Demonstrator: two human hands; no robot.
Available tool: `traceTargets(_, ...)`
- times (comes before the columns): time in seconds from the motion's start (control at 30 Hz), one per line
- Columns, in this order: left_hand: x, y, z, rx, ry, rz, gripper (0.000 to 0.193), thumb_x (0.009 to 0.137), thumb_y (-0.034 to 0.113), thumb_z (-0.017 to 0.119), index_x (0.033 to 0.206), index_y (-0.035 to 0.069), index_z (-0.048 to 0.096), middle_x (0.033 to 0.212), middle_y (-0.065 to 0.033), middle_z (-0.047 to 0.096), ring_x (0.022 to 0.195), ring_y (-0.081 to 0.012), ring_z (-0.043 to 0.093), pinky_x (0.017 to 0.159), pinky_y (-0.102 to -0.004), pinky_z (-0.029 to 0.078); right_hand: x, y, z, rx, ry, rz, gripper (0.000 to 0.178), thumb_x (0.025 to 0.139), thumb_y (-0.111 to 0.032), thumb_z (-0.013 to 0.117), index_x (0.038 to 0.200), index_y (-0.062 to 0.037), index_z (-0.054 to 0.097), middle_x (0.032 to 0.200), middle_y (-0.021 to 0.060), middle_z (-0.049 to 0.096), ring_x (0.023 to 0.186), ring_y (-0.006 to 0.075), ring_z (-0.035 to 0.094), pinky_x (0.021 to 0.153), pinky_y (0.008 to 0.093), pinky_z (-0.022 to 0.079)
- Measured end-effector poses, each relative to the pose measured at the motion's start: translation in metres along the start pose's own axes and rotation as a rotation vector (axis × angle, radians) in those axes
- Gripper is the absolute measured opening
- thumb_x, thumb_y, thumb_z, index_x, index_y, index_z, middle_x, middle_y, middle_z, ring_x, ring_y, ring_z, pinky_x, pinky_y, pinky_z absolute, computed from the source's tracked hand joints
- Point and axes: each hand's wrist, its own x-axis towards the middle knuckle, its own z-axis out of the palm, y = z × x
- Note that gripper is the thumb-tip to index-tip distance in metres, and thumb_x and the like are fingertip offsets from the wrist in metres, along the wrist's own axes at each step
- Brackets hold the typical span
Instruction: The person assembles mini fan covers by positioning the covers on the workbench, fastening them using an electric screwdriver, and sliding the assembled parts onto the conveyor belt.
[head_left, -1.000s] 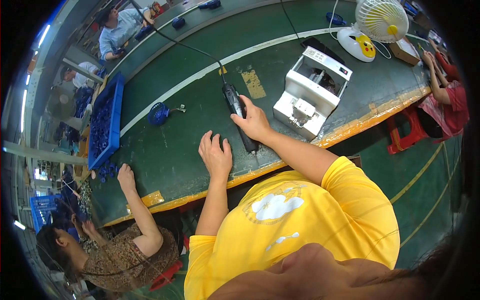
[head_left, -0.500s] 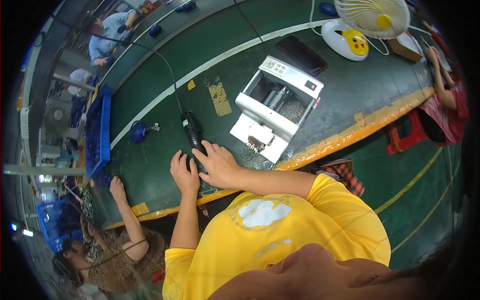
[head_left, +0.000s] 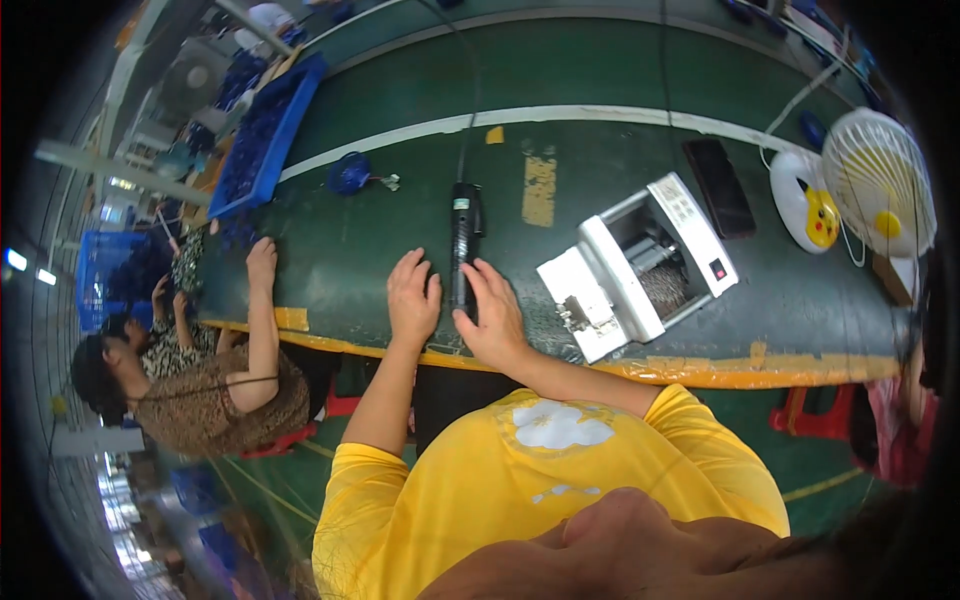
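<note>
**Corded tool laid lengthwise between hands**

Black corded tool (head_left: 462, 245) is laid flat on the green desk (head_left: 390, 215), its long axis run nearly straight out from the body. Far end is joined to the cord (head_left: 474, 90); opposite end is pointed at the person, its tip not made out. Left hand (head_left: 413, 298) is rested just left, fingers slightly spread. Right hand (head_left: 495, 315) is laid against the near right side, loosely spread. White machine (head_left: 617, 275) is placed farther right.
</note>
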Motion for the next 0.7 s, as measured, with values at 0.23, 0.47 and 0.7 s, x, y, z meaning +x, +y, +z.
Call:
traceTargets(0.23, -0.016, -0.013, -0.063, -0.072, 0.109, -0.039, 0.031, 0.107, 0.028, 0.076, 0.113, -0.001, 0.082, 0.102, -0.008, 0.077, 0.092, -0.0191, 0.069, 0.083, -0.0397, 0.054, -0.01, -0.021, 0.054, 0.064, -0.054, -0.05, 0.068, 0.103, -0.03, 0.08, 0.158, -0.0012, 0.054, 0.117, 0.0222, 0.078, 0.105, 0.0386, 0.077, 0.093, 0.0505, 0.062)
traceTargets(0.47, 0.008, -0.032, -0.117, -0.235, 0.066, -0.051, 0.033, 0.109, 0.031, 0.076, 0.114, -0.002, 0.082, 0.099, -0.0069, 0.077, 0.089, -0.0174, 0.068, 0.081, -0.0384, 0.054, -0.005, -0.048, 0.091, 0.055, 0.032, -0.042, 0.061, 0.104, -0.029, 0.079, 0.154, -0.0009, 0.057, 0.115, 0.0195, 0.078, 0.103, 0.0351, 0.077, 0.091, 0.0482, 0.062)
traceTargets(0.7, 0.108, -0.02, -0.157, -0.335, -0.01, -0.018, 0.036, 0.111, 0.033, 0.076, 0.114, -0.002, 0.083, 0.096, -0.0059, 0.077, 0.087, -0.0157, 0.067, 0.078, -0.0372, 0.054, 0.004, -0.083, 0.169, 0.104, 0.152, -0.086, 0.055, 0.106, -0.027, 0.078, 0.151, -0.0007, 0.06, 0.113, 0.0167, 0.079, 0.1, 0.0315, 0.077, 0.09, 0.0458, 0.062)
